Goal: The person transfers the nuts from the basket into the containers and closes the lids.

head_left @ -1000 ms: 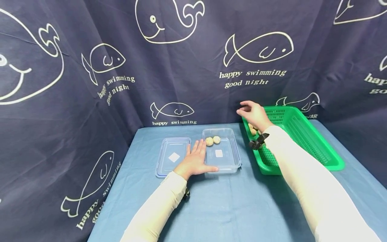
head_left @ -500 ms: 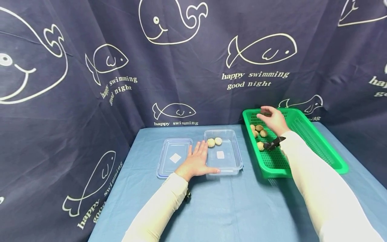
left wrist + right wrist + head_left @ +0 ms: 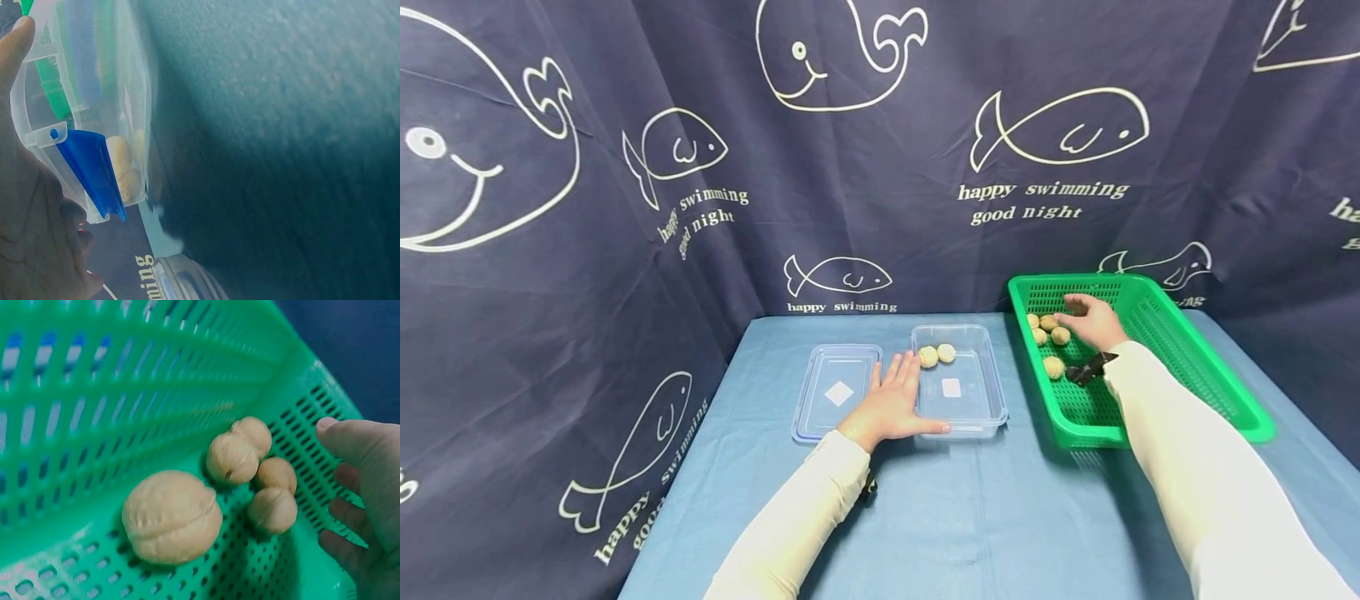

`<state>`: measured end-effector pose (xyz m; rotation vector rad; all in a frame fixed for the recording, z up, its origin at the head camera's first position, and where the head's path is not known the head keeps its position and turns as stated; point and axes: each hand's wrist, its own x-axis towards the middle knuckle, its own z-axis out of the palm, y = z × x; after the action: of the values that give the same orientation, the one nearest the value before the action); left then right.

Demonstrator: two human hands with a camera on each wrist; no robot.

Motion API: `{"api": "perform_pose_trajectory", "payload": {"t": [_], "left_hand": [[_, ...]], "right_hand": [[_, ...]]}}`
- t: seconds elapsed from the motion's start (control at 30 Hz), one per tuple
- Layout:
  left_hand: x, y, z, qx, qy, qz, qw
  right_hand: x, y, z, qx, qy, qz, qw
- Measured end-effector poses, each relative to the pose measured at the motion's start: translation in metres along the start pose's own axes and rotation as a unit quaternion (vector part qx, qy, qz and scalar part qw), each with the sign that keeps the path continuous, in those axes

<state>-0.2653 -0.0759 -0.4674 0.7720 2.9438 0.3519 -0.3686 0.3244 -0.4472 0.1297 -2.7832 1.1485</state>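
i see five walnuts in the green basket, four huddled at the far left corner, partly hiding one another, one nearer. the right hand is near them, its grip wide, nothing between thumb and fingers; its wrist view cuts it off. the left hand, grip wide too, spreads against the clear box, where two more walnuts look hazy through plastic. the lid lies alongside on the bench.
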Motion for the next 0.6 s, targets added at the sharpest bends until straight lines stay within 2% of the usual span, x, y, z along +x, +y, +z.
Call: {"api": "perform_pose_trajectory", "payload": {"t": [0.27,0.43,0.6], "left_hand": [[0.002,-0.002,0.003,0.005,-0.001,-0.004,1.0],[0.003,-0.002,0.004,0.007,0.001,-0.004,1.0],[0.003,-0.001,0.002,0.005,-0.003,-0.005,1.0]], "right_hand": [[0.004,0.02,0.003,-0.022,-0.076,0.031,0.996],[0.007,0.031,0.007,-0.044,-0.086,0.035,0.995],[0.006,0.031,0.01,-0.067,-0.085,0.042,0.993]]}}
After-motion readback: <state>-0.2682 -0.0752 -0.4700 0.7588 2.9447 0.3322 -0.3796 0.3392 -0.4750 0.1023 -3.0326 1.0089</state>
